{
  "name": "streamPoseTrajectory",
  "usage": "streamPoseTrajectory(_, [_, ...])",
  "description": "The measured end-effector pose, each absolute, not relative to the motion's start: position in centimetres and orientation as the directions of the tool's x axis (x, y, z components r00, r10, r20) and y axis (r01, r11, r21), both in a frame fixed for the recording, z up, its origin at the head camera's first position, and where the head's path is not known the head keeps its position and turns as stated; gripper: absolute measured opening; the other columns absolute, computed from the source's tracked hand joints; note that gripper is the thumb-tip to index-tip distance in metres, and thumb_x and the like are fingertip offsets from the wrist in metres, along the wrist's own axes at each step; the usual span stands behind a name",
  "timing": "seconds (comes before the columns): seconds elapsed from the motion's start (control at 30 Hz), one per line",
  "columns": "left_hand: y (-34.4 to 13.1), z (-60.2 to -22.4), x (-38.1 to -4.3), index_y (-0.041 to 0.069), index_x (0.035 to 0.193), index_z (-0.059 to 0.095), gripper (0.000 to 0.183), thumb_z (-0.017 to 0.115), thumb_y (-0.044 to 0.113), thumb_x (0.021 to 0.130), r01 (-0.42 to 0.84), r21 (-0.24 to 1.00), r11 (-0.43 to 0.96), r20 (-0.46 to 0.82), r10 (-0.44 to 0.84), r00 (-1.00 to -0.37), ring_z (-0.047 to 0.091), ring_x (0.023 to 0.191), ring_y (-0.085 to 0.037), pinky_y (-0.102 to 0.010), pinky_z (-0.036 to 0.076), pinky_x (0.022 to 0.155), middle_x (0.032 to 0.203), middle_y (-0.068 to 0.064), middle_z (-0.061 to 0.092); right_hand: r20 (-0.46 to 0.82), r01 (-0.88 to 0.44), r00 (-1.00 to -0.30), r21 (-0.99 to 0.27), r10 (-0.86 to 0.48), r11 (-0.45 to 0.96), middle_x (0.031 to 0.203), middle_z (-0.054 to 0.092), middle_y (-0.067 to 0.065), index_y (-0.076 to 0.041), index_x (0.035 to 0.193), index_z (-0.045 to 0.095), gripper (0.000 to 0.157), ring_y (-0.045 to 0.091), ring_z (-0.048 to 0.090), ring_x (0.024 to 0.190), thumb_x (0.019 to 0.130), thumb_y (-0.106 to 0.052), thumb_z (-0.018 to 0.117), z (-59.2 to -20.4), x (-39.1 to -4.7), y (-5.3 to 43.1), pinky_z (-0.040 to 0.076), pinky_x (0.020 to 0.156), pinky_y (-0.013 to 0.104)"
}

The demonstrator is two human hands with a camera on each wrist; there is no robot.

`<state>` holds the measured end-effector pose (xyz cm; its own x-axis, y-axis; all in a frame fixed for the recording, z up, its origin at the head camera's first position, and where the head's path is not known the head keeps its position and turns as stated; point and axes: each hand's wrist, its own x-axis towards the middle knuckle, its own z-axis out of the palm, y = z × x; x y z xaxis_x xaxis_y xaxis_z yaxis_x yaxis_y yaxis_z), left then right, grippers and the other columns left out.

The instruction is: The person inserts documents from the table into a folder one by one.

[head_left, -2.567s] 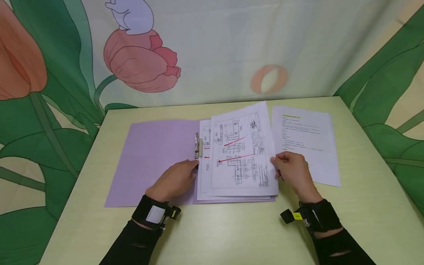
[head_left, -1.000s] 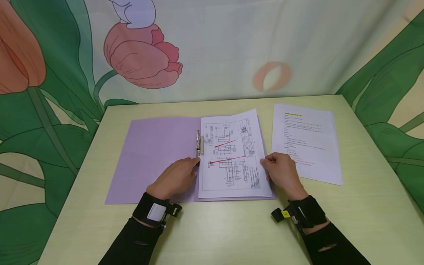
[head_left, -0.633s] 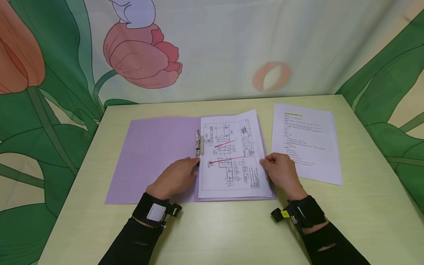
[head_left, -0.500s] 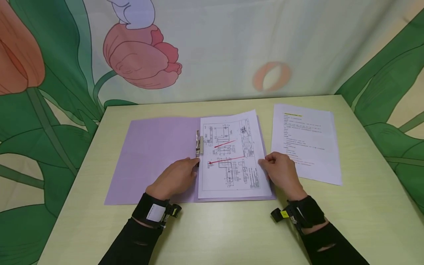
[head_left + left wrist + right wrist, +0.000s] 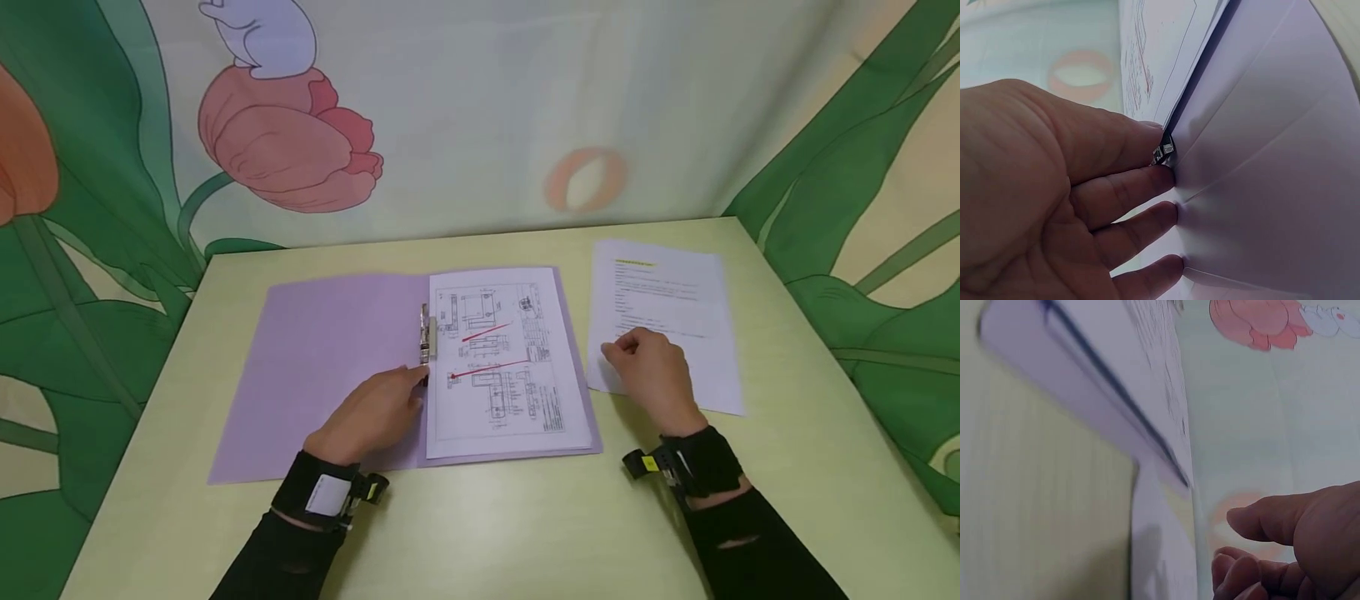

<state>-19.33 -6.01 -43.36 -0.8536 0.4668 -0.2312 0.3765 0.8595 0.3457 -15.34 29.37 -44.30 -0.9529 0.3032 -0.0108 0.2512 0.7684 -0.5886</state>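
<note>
One purple folder (image 5: 330, 375) lies open on the table (image 5: 510, 533), a drawing (image 5: 506, 392) on its right half. The left hand (image 5: 367, 417) appears to pinch the metal clip (image 5: 424, 332) beside the drawing. The right hand (image 5: 654, 375), loosely curled with thumb apart, holds nothing above a printed sheet (image 5: 667, 296).

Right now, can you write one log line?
left hand: pinching clip; right hand: empty, over loose sheet; folder: open; drawing: in folder
</note>
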Motion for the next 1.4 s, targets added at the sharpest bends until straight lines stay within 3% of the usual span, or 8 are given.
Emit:
streamPoseTrajectory(0.3, [-5.9, -43.4, -19.2, 0.004, 0.141, 0.048, 0.046, 0.053, 0.015, 0.096, 0.364, 0.347, 0.865, -0.238, 0.456, -0.857, 0.054, 0.118, -0.032, -0.052, 0.047, 0.098, 0.135, -0.017, 0.057, -0.051, 0.332, -0.935, -0.477, 0.352, 0.814, 0.090, 0.067, 0.022, 0.003, 0.099, 0.062, 0.034, 0.031, 0.058, 0.068, 0.093, -0.030, 0.058, -43.8, -15.4, 34.2, 0.042, 0.051, 0.037])
streamPoseTrajectory(0.5, [-6.2, -43.4, -19.1, 0.004, 0.140, 0.048, 0.047, 0.054, 0.014, 0.095, 0.353, 0.363, 0.862, -0.244, 0.454, -0.857, 0.050, 0.125, -0.035, -0.056, 0.045, 0.099, 0.137, -0.018, 0.056, -0.099, 0.396, -0.915, -0.402, 0.390, 0.826, 0.092, 0.063, 0.027, 0.009, 0.107, 0.058, 0.042, 0.035, 0.057, 0.072, 0.092, -0.030, 0.059, -44.3, -15.5, 35.5, 0.040, 0.048, 0.039])
streamPoseTrajectory(0.7, [-6.2, -43.3, -19.0, 0.006, 0.141, 0.049, 0.048, 0.057, 0.014, 0.094, 0.344, 0.371, 0.863, -0.245, 0.448, -0.860, 0.057, 0.111, -0.030, -0.050, 0.051, 0.091, 0.134, -0.017, 0.058, -0.168, 0.445, -0.896, -0.313, 0.412, 0.839, 0.093, 0.042, 0.031, 0.018, 0.118, 0.042, 0.072, 0.040, 0.051, 0.069, 0.089, -0.045, 0.061, -44.7, -15.3, 36.4, 0.037, 0.046, 0.041])
streamPoseTrajectory(0.83, [-5.9, -43.1, -19.1, 0.006, 0.141, 0.048, 0.048, 0.057, 0.015, 0.094, 0.349, 0.365, 0.863, -0.250, 0.452, -0.856, 0.057, 0.102, -0.027, -0.045, 0.052, 0.085, 0.132, -0.016, 0.059, -0.206, 0.478, -0.877, -0.285, 0.434, 0.831, 0.091, 0.037, 0.031, 0.019, 0.124, 0.034, 0.091, 0.040, 0.051, 0.065, 0.084, -0.057, 0.063, -44.8, -15.2, 37.1, 0.037, 0.046, 0.042])
streamPoseTrajectory(1.1, [-5.8, -43.2, -19.2, 0.006, 0.141, 0.048, 0.049, 0.058, 0.015, 0.094, 0.352, 0.367, 0.861, -0.259, 0.458, -0.851, 0.056, 0.111, -0.029, -0.049, 0.050, 0.091, 0.134, -0.017, 0.058, -0.283, 0.509, -0.852, -0.254, 0.440, 0.822, 0.090, 0.034, 0.031, 0.019, 0.137, 0.022, 0.116, 0.042, 0.049, 0.070, 0.074, -0.067, 0.067, -44.6, -15.4, 37.8, 0.037, 0.051, 0.043])
streamPoseTrajectory(1.17, [-5.8, -43.2, -19.2, 0.006, 0.141, 0.048, 0.049, 0.059, 0.015, 0.094, 0.352, 0.367, 0.861, -0.257, 0.458, -0.851, 0.057, 0.108, -0.028, -0.048, 0.051, 0.089, 0.133, -0.017, 0.058, -0.291, 0.514, -0.849, -0.257, 0.442, 0.818, 0.092, 0.033, 0.033, 0.020, 0.137, 0.021, 0.119, 0.043, 0.049, 0.071, 0.073, -0.069, 0.067, -44.6, -15.6, 38.0, 0.038, 0.052, 0.044])
streamPoseTrajectory(1.4, [-5.8, -43.1, -19.2, 0.008, 0.142, 0.048, 0.049, 0.058, 0.016, 0.094, 0.342, 0.360, 0.868, -0.258, 0.445, -0.857, 0.050, 0.124, -0.033, -0.055, 0.044, 0.100, 0.137, -0.017, 0.056, -0.307, 0.530, -0.839, -0.274, 0.449, 0.803, 0.095, 0.033, 0.038, 0.021, 0.138, 0.016, 0.127, 0.046, 0.044, 0.073, 0.069, -0.071, 0.068, -44.8, -15.9, 38.6, 0.039, 0.052, 0.047])
